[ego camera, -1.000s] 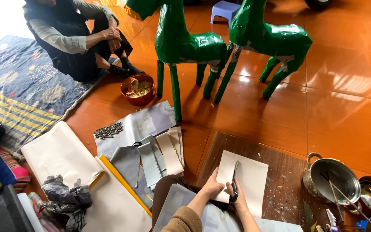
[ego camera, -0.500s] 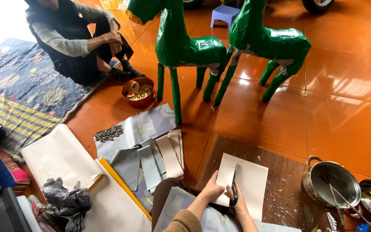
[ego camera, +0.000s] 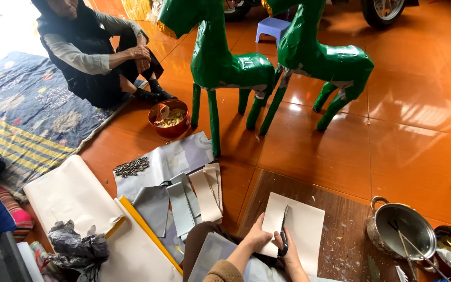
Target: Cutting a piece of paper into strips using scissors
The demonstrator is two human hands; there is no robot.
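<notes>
Your left hand (ego camera: 258, 237) pins the white sheet (ego camera: 301, 227); right hand (ego camera: 288, 254) apparently grips scissors (ego camera: 284, 235): cut steadily.

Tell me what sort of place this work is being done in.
Probably a home craft workshop, worked on the floor. Two green paper-covered animal figures stand on orange floor tiles, cut paper sheets lie about, and the hands, right hand and left hand, work on a pale sheet.

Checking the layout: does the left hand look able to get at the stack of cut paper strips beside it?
Probably yes: the left hand rests on the white sheet, and nothing stands between it and the strips.
</notes>
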